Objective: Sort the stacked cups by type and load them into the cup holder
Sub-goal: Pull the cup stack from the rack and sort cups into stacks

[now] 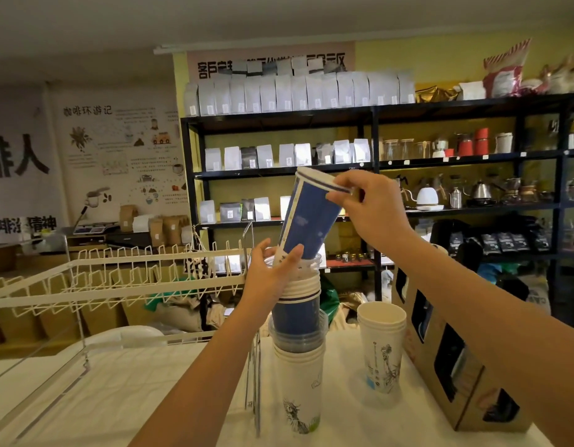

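Observation:
A tall mixed stack of cups (298,359) stands on the white table: white printed cups at the bottom, clear plastic cups, then blue paper cups with a clear cup on top. My left hand (269,279) grips the top of this stack. My right hand (373,204) holds a blue paper cup (310,217) by its rim, tilted, its base just inside the top of the stack. A short stack of white printed cups (381,346) stands apart to the right. The white wire cup holder (118,279) stands at the left.
A brown cardboard box (453,366) with cut-out windows sits at the table's right edge. Behind the table stand black shelves (373,169) with coffee bags, kettles and jars. Cardboard boxes and bags lie on the floor beyond the holder.

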